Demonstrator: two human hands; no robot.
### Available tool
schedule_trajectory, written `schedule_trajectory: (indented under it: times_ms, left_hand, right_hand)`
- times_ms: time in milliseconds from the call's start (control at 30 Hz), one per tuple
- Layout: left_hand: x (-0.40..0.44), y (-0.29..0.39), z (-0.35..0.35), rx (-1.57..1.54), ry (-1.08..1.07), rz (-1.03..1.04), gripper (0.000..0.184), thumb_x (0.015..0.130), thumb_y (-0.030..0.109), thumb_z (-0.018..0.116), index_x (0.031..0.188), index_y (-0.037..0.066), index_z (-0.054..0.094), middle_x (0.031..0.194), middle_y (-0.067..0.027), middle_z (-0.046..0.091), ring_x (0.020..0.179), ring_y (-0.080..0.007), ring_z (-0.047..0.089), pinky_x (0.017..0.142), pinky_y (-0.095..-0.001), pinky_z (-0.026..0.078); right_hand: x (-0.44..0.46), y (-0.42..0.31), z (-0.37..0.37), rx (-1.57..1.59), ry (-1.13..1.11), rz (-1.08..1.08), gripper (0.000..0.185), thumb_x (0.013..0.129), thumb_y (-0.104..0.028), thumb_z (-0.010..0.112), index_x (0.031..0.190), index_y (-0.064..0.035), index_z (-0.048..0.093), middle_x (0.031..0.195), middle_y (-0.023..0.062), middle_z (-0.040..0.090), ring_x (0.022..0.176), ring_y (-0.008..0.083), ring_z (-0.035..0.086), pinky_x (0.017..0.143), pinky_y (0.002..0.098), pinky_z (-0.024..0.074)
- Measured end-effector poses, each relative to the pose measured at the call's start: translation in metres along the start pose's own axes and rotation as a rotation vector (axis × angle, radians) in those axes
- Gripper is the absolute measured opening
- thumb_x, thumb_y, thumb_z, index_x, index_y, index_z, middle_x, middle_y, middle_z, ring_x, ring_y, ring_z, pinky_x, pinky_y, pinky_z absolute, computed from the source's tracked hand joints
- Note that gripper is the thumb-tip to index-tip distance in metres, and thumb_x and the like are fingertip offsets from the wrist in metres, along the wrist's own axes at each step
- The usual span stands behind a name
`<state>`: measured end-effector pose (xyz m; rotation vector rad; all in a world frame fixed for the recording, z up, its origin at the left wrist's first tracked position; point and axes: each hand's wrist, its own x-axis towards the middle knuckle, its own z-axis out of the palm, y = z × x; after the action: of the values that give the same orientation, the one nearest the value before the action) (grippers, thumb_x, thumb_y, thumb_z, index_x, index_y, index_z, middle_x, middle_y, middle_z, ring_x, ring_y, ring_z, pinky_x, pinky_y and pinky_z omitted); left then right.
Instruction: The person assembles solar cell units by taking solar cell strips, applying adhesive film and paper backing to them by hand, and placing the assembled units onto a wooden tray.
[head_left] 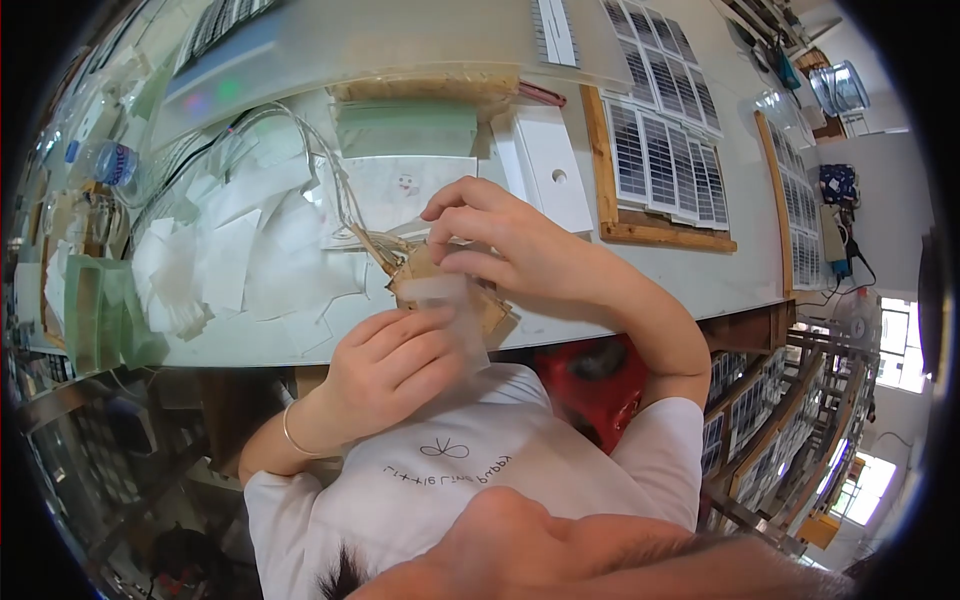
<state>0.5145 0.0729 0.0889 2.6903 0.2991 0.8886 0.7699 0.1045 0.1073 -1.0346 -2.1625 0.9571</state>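
Near the table's front edge, my left hand (pixel 395 365) has its fingers closed on a small translucent white sheet (pixel 470 335), partly blurred and hanging toward my shirt. My right hand (pixel 485 238) hovers just beyond it, fingers bent and apart, with nothing visible between them. Beneath both hands sits a tan, tape-covered block (pixel 418 268), mostly hidden, with pale cables (pixel 345 195) running to it from the back left. Whether my right fingertips touch the block I cannot tell.
Loose white sheets (pixel 250 260) are heaped at left, near a green sheet stack (pixel 95 310) and a water bottle (pixel 108 162). Behind my hands lie a green strip stack (pixel 408 130) and a white box (pixel 545 165). Solar panels (pixel 660 160) sit in a wooden frame (pixel 665 230) at right.
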Motion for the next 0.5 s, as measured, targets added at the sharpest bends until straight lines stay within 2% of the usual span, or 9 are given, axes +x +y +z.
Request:
schedule_trajectory:
  times_ms: [33,100,133,200,333,500]
  left_hand:
    - [0.002,0.005,0.0,-0.007,-0.006,0.001,0.023,0.086,0.013,0.075,0.107,0.008,0.066,0.109,-0.01,0.068,0.112,-0.033,0.068,0.081,-0.0412,0.055]
    - [0.007,0.016,-0.002,0.111,0.034,-0.097,0.024,0.076,0.019,0.077,0.098,0.017,0.068,0.099,-0.0024,0.066,0.107,-0.025,0.069,0.08,-0.0338,0.053]
    - [0.005,0.018,0.001,0.113,0.033,-0.1,0.024,0.076,0.019,0.077,0.098,0.017,0.068,0.099,-0.0024,0.066,0.107,-0.025,0.069,0.08,-0.0338,0.053]
    - [-0.004,0.02,0.016,0.153,0.195,-0.04,0.026,0.074,0.015,0.077,0.098,0.02,0.068,0.099,-0.0005,0.066,0.105,-0.022,0.067,0.077,-0.0327,0.051]
    - [-0.01,0.027,0.026,0.171,0.248,-0.041,0.026,0.072,0.011,0.076,0.097,0.014,0.071,0.095,-0.0007,0.067,0.089,-0.0191,0.065,0.07,-0.0288,0.05]
    - [-0.004,0.026,0.015,0.135,0.233,-0.038,0.028,0.071,0.009,0.073,0.099,0.007,0.073,0.094,-0.0021,0.068,0.082,-0.0181,0.064,0.065,-0.0273,0.049]
  right_hand:
    - [-0.002,0.0,0.001,0.005,0.004,0.006,0.007,0.095,-0.011,0.067,0.099,-0.0046,0.065,0.127,0.0126,0.056,0.113,0.028,0.057,0.095,0.0376,0.0498]
    - [-0.001,-0.002,0.0,0.032,0.025,0.031,0.009,0.094,-0.013,0.07,0.099,-0.0054,0.068,0.128,0.0128,0.056,0.115,0.0292,0.055,0.097,0.0377,0.0487]
    - [0.0,-0.005,0.0,0.034,0.023,0.028,0.009,0.094,-0.013,0.07,0.099,-0.0054,0.068,0.128,0.0128,0.056,0.115,0.0292,0.055,0.097,0.0377,0.0487]
    - [-0.001,-0.012,-0.001,-0.026,0.069,0.032,0.012,0.092,-0.016,0.073,0.096,-0.0054,0.07,0.125,0.0124,0.057,0.114,0.029,0.054,0.095,0.0371,0.0488]
    - [-0.002,-0.008,0.009,-0.144,0.179,-0.011,0.016,0.09,-0.019,0.076,0.093,-0.0052,0.07,0.119,0.0116,0.058,0.112,0.0285,0.055,0.091,0.037,0.0494]
    - [-0.001,0.0,0.019,-0.145,0.292,0.011,0.013,0.089,-0.015,0.077,0.091,-0.0049,0.069,0.107,0.0093,0.059,0.104,0.026,0.058,0.086,0.0355,0.0503]
